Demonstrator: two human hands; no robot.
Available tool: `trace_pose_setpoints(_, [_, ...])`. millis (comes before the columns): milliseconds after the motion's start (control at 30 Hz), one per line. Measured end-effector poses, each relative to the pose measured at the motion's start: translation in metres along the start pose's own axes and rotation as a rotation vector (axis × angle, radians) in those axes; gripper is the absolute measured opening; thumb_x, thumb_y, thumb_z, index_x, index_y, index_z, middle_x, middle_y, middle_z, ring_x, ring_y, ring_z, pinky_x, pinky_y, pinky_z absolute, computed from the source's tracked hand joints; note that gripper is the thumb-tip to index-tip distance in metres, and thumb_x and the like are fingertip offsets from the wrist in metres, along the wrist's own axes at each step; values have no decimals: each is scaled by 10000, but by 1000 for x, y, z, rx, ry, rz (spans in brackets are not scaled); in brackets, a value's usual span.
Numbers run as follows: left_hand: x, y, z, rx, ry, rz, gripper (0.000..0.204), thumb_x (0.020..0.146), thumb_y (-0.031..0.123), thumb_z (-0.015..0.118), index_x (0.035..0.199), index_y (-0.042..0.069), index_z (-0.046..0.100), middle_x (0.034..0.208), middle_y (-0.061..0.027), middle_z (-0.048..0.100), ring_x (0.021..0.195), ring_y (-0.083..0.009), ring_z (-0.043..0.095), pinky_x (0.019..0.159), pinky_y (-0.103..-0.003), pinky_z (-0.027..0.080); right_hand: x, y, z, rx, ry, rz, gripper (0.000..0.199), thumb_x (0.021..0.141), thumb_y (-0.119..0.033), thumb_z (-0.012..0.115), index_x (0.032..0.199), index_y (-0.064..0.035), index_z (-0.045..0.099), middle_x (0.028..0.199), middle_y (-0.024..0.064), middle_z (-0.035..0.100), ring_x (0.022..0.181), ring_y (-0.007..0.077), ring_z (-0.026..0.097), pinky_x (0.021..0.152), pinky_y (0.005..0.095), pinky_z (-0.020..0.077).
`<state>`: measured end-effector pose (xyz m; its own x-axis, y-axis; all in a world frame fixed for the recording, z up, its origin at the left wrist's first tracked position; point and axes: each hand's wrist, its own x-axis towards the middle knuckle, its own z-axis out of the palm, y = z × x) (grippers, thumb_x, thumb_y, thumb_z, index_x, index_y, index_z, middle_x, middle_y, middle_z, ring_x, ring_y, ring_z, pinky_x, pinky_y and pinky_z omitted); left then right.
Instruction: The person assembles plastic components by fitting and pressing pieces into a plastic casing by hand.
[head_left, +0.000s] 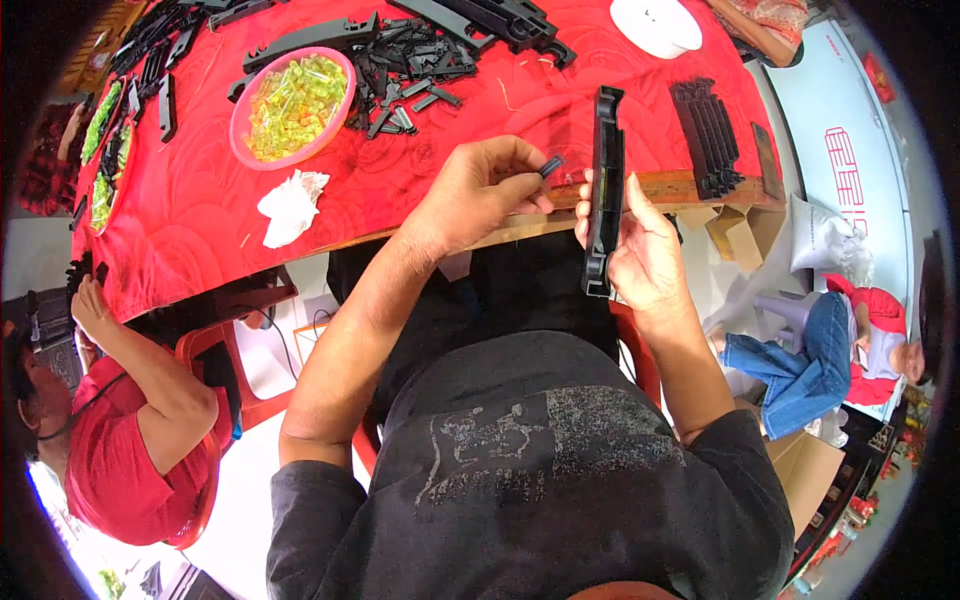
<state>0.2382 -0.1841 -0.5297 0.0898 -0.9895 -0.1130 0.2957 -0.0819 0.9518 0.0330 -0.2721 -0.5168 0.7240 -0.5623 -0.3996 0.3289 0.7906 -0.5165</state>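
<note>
Over the table's near edge, my left hand pinches a small dark plastic piece between thumb and fingers. To its right, my right hand grips a long black plastic bar with a hollow, ribbed inner side and curved ends. The bar stands nearly upright in the picture, and the small piece is apart from it. Beyond my left hand lies a heap of small black plastic pieces. A pink-rimmed bowl beside the heap holds many yellow-green translucent pieces.
A red cloth covers the table. On it lie a crumpled white tissue, a row of black bars at right, and a white round object at the far side. A person in red works at left; another sits at right.
</note>
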Motion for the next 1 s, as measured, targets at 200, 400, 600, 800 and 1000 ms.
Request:
trace_pose_setpoints(200, [-4,-4,10,82,49,41,128,958,68,578,1022,-43,583,879,-69,660,794,-123,675,711,-246,558,-5,4,7,-36,-5,-11,362,1008,-307,516,1174,7,584,1047,135,673,922,221,673,815,359,573])
trace_pose_setpoints(400, [-10,6,12,255,68,28,95,948,63,600,997,-19,603,767,-36,644,672,-78,627,612,-225,520,-8,5,7,-133,7,-2,395,1008,-314,515,1212,20,567,1049,140,660,911,224,659,810,356,563])
trace_pose_setpoints(600, [-11,12,11,252,84,134,77,938,42,613,982,-20,621,777,-24,647,666,-75,621,612,-222,517,-11,7,18,-258,47,-17,343,1009,-294,519,1141,11,605,983,123,689,848,203,678,751,338,569])
trace_pose_setpoints(800, [-10,23,22,158,63,161,95,926,28,627,982,-48,620,835,-46,676,730,-102,658,679,-235,541,-12,11,20,-326,63,-21,321,1010,-286,517,1125,-3,614,972,113,696,824,191,677,716,318,560])
trace_pose_setpoints(1000, [-4,24,28,357,128,207,107,911,-2,612,1009,-47,623,842,-65,689,755,-110,672,678,-248,546,-14,5,21,-463,5,-19,330,981,-275,536,1170,-14,605,1047,104,675,870,188,645,754,313,528])
